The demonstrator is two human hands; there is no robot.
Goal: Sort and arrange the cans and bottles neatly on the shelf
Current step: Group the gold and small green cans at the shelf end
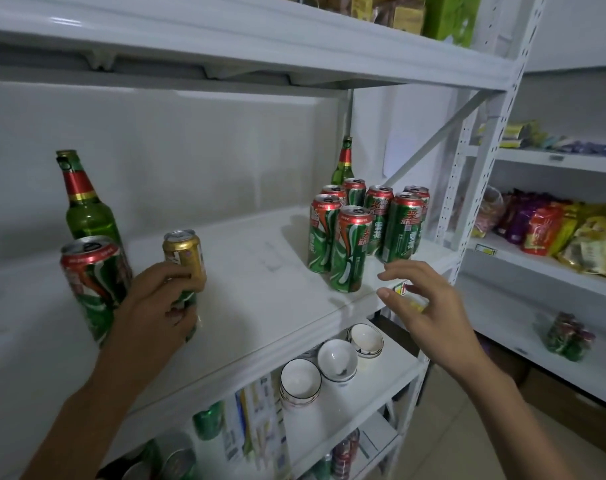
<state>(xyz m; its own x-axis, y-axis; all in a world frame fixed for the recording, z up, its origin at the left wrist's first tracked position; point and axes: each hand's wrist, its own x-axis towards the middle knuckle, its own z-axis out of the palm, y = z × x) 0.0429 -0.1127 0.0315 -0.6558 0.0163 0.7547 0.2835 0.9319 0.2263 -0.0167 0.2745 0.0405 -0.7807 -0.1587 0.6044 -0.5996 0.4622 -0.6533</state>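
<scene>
White shelf point(260, 271), clustered green cans point(350, 249)

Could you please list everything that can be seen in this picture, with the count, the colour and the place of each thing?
green bottles: two, red neck labels, one at left of middle shelf, one behind the can group
green-red cans: seven grouped at right of middle shelf
single green-red can: one, at left
gold-topped can: one, held
bowls: three stacks, white, lower shelf
snack bags: many, mixed colours, right-hand shelving
shelf: white
left hand: grips gold-topped can
right hand: holds nothing, near shelf edge
</scene>
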